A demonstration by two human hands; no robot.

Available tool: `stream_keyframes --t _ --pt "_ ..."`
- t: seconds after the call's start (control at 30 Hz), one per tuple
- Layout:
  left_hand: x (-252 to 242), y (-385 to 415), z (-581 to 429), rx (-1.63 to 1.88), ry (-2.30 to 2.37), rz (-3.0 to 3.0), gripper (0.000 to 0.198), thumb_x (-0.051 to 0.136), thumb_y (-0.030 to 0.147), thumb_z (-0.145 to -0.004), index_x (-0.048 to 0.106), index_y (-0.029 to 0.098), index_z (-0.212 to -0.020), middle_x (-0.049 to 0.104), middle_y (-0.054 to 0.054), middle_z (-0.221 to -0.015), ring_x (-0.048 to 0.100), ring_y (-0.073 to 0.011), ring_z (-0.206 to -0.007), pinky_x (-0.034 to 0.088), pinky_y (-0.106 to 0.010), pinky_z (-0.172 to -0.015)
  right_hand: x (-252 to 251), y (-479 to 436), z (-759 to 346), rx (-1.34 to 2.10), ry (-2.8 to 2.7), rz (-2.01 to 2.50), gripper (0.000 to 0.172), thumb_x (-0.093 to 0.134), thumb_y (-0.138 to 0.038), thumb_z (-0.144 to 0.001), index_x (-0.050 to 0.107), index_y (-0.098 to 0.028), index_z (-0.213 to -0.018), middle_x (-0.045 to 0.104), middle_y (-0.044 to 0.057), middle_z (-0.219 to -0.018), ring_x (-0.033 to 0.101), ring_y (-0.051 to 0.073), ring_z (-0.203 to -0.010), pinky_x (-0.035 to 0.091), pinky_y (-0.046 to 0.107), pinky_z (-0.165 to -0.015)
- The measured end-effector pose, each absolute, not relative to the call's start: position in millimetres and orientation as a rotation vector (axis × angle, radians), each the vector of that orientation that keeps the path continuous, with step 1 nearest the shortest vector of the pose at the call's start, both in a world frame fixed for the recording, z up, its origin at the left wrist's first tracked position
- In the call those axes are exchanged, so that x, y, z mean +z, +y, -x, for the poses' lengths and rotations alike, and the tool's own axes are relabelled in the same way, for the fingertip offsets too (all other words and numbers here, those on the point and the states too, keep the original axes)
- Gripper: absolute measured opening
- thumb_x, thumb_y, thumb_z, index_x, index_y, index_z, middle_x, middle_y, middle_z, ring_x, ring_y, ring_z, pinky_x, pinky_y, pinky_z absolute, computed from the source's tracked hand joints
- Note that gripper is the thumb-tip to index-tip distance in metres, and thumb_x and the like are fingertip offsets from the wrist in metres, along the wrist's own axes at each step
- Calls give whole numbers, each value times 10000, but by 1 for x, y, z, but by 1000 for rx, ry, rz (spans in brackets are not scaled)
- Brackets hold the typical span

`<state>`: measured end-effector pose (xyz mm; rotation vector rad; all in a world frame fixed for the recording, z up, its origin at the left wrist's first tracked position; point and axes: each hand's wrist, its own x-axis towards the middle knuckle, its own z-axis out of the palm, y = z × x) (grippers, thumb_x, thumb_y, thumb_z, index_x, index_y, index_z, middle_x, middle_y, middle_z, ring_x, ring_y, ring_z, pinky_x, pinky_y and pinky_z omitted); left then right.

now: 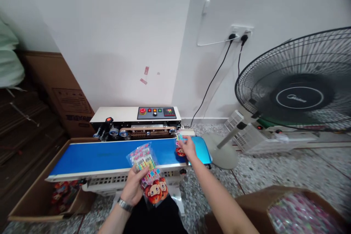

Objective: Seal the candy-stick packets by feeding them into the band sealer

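My left hand (134,184) is closed around a small stack of clear printed plastic packets (150,175), with red cartoon faces at their lower end. It is held just in front of a blue conveyor belt (104,155). My right hand (188,147) pinches a single similar packet (180,150) by its edge over the right part of the belt. The packet's top reaches the right end of the band sealing machine's (149,131) sealing band. A control panel (157,113) with a red knob and a lit display sits on top of the machine.
A carton (35,210) with packets stands below the belt's left end. Another carton (263,204) of colourful packets is at the lower right. A large fan (298,97) stands at right. Black power cords (216,71) run from the wall socket (241,30). Flattened cardboard (55,84) leans at left.
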<state>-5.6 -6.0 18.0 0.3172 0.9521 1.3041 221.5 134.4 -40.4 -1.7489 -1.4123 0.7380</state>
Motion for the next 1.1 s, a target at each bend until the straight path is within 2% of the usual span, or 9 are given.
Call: stream_keyframes --t 0.1,0.2,0.3,0.37,0.47,0.6,0.77,0.97,1.1 --pt "21 -4 2 1323 955 -309 512 734 158 -587 546 165 -1063 696 -72 -856 653 -241 -785 505 -379 -772 -28 132 -203 700 -1520 1813 341 583 -313 -694 524 -167 -996 634 55 -790 604 201 -764 456 301 -689" --pt "20 -1 -1 1338 949 -305 471 735 166 -581 568 156 -1021 693 -85 -890 650 -248 -795 505 -386 -770 -11 110 -183 808 -1597 1540 321 548 -356 -744 528 -196 -1021 601 78 -1001 571 200 -900 446 303 -764" --pt "18 3 -4 1353 909 -323 412 719 165 -602 582 151 -990 689 -88 -913 645 -244 -814 496 -386 -786 3 77 -165 1185 -1639 1185 283 457 -422 -814 545 -199 -963 615 37 -886 580 166 -798 460 275 -693" --pt "17 4 -8 1359 871 -328 404 704 153 -621 577 159 -1004 691 -79 -909 641 -240 -834 486 -387 -808 8 60 -156 1274 -1620 1098 264 460 -426 -816 557 -189 -880 598 13 -798 564 148 -744 449 252 -660" --pt "17 5 -14 1347 839 -313 424 693 145 -633 563 168 -1036 693 -71 -897 639 -244 -847 479 -392 -819 5 55 -156 1132 -1469 1167 267 453 -429 -818 543 -178 -823 566 4 -763 532 133 -708 427 228 -630" --pt "14 5 -16 1319 861 -264 445 693 152 -638 553 168 -1060 698 -63 -859 651 -228 -787 495 -373 -785 -14 83 -191 835 -1188 1391 329 421 -477 -798 524 -174 -877 578 12 -746 525 144 -654 413 236 -586" --pt "11 4 -9 1319 917 -230 483 694 134 -633 538 175 -1089 699 -54 -819 655 -228 -769 508 -362 -758 -39 122 -245 543 -1202 1786 348 370 -456 -775 567 -174 -827 615 35 -681 551 183 -628 390 251 -555" --pt "12 5 -9 1316 930 -228 514 697 132 -629 528 173 -1113 700 -61 -812 656 -234 -767 511 -363 -750 -38 144 -233 544 -1589 1927 289 348 -310 -812 598 -169 -848 657 64 -796 594 183 -741 398 242 -631" --pt "15 9 -11 1338 935 -236 517 702 134 -621 536 165 -1110 701 -68 -819 655 -237 -773 505 -367 -762 -26 136 -208 562 -1720 1820 249 412 -271 -804 579 -170 -958 658 54 -833 596 173 -765 409 254 -703"
